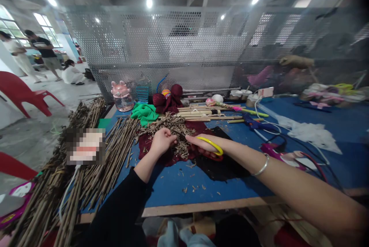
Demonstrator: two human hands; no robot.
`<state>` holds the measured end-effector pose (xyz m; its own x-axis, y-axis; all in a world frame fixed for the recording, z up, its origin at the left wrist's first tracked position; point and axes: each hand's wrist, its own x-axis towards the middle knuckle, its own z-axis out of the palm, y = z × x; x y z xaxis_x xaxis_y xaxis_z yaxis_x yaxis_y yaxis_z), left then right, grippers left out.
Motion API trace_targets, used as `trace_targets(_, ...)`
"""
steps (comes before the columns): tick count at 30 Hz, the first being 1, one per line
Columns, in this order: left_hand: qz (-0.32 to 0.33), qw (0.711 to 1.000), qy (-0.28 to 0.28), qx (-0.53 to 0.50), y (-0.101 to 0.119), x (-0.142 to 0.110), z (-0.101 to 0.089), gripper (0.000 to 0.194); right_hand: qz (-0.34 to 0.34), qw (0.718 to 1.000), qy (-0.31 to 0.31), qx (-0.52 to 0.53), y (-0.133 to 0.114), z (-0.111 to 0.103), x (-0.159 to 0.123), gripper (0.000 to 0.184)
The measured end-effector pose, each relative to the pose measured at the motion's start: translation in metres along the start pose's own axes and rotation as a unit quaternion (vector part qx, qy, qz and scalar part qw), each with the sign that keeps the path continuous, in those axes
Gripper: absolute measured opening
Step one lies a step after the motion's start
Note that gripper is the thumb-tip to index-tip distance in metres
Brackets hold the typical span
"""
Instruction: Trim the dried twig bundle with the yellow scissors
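Observation:
My right hand (pixel 201 145) is closed round a pair of scissors (pixel 215 145) with yellow and red handle loops; their blades are hard to make out. Close to its left, my left hand (pixel 163 141) is curled with thumb and fingertips together, and what it pinches is too small to name. Both hands are over a heap of dried, broken plant bits (pixel 183 149) on a dark red cloth (pixel 145 151). A black sheet (pixel 221 168) lies partly beneath my right hand. Long dry stalks (pixel 115 162) are bundled left of my left hand.
Behind the heap are bamboo sticks (pixel 198 114), a green cloth (pixel 145 112), dark red yarn (pixel 173 99) and a pink-lidded bottle (pixel 122 97). A blue glue gun (pixel 256 124) and cables lie right, near a plastic bag (pixel 311 135). A perforated metal screen (pixel 184 51) stands behind the table.

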<state>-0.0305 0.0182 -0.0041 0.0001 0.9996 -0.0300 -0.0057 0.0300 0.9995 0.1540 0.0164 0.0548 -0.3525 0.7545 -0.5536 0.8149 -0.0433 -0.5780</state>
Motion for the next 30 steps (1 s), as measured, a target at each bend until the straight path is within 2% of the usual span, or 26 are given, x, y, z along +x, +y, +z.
trace_targets(5, -0.011, 0.999, 0.008, 0.035, -0.003, 0.001, -0.002, 0.027, -0.075, 0.996, 0.039, -0.027, 0.003, 0.003, -0.003, 0.07)
trace_targets(10, -0.004, 0.998, 0.018, 0.061, 0.0, 0.0, -0.002, 0.025, -0.044, 0.998, 0.034, -0.004, 0.005, 0.002, -0.011, 0.069)
trace_targets(15, 0.006, 0.998, 0.007, 0.056, -0.002, 0.0, -0.001, 0.026, -0.069, 0.997, 0.037, -0.005, 0.009, 0.004, -0.012, 0.066)
trace_targets(19, 0.03, 0.995, 0.012, 0.095, -0.006, 0.002, -0.004, 0.024, -0.07, 0.997, 0.027, 0.005, 0.011, 0.005, -0.011, 0.064)
trace_targets(22, 0.039, 0.994, 0.014, 0.103, -0.006, 0.002, -0.005, 0.023, -0.035, 0.999, -0.003, 0.032, 0.012, 0.003, -0.011, 0.064)
trace_targets(26, 0.046, 0.994, 0.003, 0.099, -0.001, -0.001, -0.003, 0.021, 0.026, 0.989, -0.08, 0.125, 0.014, 0.0, -0.011, 0.068)
trace_targets(30, 0.064, 0.99, 0.044, 0.115, 0.003, -0.001, -0.003, 0.02, 0.018, 0.972, -0.138, 0.189, 0.019, 0.0, -0.008, 0.069)
